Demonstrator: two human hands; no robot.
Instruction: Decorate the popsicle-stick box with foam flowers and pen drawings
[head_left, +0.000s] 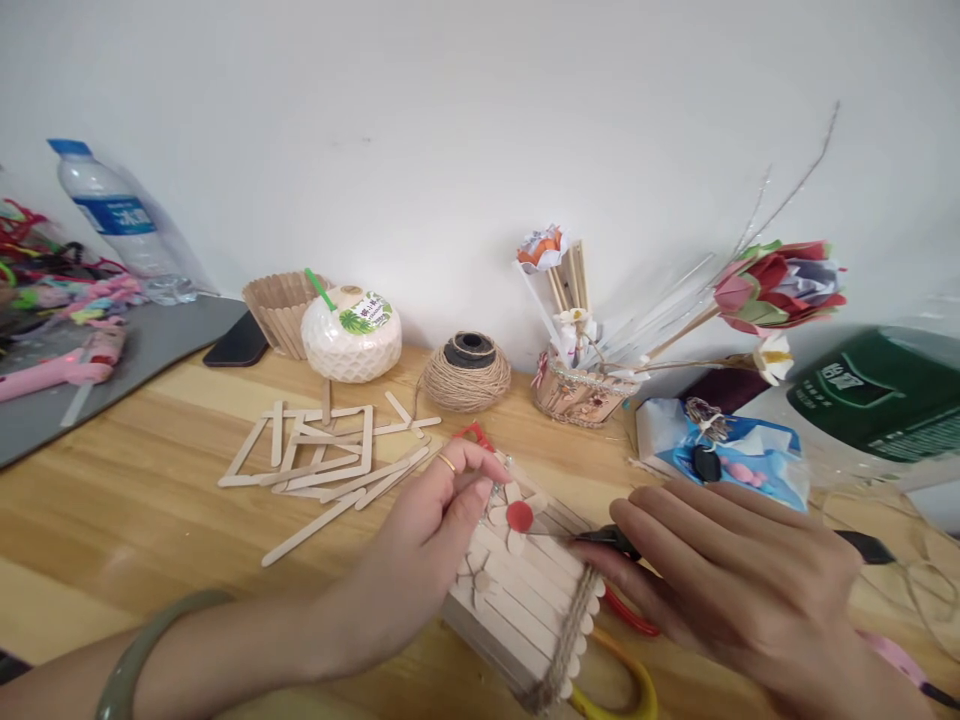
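Observation:
A box (525, 590) of pale craft sticks lies tilted on the table, a band of twine (574, 625) round its near end. Flowers made of short stick pieces decorate its upper face; one has a red round centre (520, 516). My left hand (442, 530) is at the box's far left edge, thumb and forefinger closed together; what is between them, if anything, is too small to make out. My right hand (735, 580) is closed round a slim black-handled tool (611, 541), its thin tip pointing left towards the red centre.
Loose craft sticks (322, 465) lie left of the box. Behind stand a twine spool (466, 375), a white coconut (351, 340) and a basket of paper flowers (581, 390). Yellow-handled scissors (637, 685) lie partly under the box. A green-labelled bottle (885, 395) lies at right.

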